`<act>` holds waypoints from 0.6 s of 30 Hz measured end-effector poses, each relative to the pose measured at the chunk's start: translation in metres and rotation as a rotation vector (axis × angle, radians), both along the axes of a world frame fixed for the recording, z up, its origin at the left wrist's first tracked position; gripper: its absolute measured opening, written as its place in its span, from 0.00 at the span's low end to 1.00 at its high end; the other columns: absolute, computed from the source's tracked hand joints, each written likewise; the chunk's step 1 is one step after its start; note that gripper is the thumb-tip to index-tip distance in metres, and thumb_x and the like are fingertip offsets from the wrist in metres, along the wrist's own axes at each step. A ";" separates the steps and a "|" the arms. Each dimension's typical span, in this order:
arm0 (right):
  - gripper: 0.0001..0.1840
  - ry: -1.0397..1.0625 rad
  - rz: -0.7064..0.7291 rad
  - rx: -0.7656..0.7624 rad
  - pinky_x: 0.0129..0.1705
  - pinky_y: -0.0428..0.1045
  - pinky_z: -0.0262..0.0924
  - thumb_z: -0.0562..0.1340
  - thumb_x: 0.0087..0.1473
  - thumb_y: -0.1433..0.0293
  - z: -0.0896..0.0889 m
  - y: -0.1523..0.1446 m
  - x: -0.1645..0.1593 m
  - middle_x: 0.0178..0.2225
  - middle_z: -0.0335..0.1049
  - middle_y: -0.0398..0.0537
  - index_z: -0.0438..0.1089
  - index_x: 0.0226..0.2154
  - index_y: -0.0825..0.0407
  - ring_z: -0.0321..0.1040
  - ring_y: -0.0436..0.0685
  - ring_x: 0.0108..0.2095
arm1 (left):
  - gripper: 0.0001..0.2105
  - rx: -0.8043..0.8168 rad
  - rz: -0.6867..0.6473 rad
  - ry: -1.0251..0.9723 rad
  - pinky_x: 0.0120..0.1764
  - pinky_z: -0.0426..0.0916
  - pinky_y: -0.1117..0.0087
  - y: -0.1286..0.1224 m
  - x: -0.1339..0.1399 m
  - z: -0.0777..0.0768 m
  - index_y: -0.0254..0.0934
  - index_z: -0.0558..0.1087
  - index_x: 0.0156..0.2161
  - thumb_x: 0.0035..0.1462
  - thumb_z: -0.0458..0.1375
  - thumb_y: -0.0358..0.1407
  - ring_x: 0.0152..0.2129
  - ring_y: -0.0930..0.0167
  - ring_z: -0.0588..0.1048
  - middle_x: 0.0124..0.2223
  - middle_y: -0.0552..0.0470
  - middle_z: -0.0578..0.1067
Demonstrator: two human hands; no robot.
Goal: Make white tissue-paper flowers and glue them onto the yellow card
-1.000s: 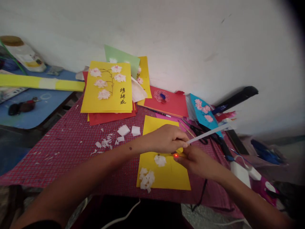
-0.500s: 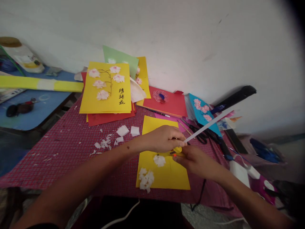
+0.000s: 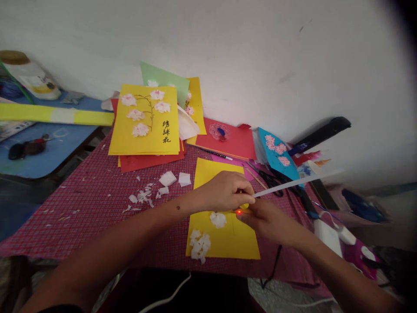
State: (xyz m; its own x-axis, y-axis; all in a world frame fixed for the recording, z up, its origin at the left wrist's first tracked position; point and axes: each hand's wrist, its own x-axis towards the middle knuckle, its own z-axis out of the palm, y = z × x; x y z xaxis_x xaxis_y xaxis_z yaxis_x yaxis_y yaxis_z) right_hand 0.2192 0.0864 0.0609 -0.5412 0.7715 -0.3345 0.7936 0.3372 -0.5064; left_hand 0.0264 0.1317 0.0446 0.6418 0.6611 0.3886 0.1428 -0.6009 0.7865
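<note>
One white stick (image 3: 293, 184); pinched by left hand (image 3: 228, 191); beside right hand (image 3: 269, 221)

Wall: a plain, pale grey wall (image 3: 228, 56) fills the upper half, marked by a few dark scuffs.
Main furniture: a cloth-covered table (image 3: 97, 195), checked in deep red, stands close to the wall.
Left side: a blue-topped table (image 3: 61, 143) with a rounded corner.
Floor: speckled grey floor (image 3: 282, 284), glimpsed at lower right.
Light: soft and dim, darker towards the right.
</note>
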 end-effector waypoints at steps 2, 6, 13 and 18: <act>0.09 -0.003 0.001 0.004 0.25 0.46 0.49 0.57 0.61 0.68 -0.001 0.000 0.000 0.23 0.60 0.40 0.65 0.29 0.52 0.57 0.50 0.24 | 0.05 -0.036 0.024 0.002 0.34 0.64 0.73 -0.002 0.001 0.000 0.36 0.78 0.31 0.58 0.61 0.33 0.29 0.73 0.73 0.32 0.53 0.77; 0.10 -0.013 -0.005 0.016 0.25 0.46 0.50 0.57 0.61 0.67 -0.002 0.000 0.003 0.23 0.62 0.41 0.64 0.28 0.52 0.58 0.51 0.23 | 0.06 -0.069 0.085 -0.007 0.37 0.66 0.71 -0.008 -0.002 0.001 0.37 0.78 0.36 0.59 0.61 0.36 0.32 0.71 0.74 0.34 0.52 0.78; 0.12 -0.008 -0.030 0.014 0.28 0.48 0.56 0.57 0.62 0.65 0.001 0.004 0.011 0.27 0.69 0.45 0.65 0.29 0.51 0.65 0.54 0.27 | 0.08 -0.100 0.297 0.180 0.38 0.66 0.69 -0.031 -0.037 -0.037 0.37 0.70 0.37 0.57 0.50 0.27 0.33 0.70 0.72 0.37 0.50 0.76; 0.13 -0.042 -0.048 -0.023 0.30 0.49 0.59 0.57 0.63 0.62 0.000 0.005 0.010 0.29 0.70 0.47 0.66 0.30 0.51 0.66 0.55 0.29 | 0.12 -0.090 0.230 0.414 0.40 0.65 0.68 -0.050 -0.053 -0.054 0.39 0.67 0.39 0.51 0.49 0.24 0.36 0.67 0.73 0.37 0.51 0.75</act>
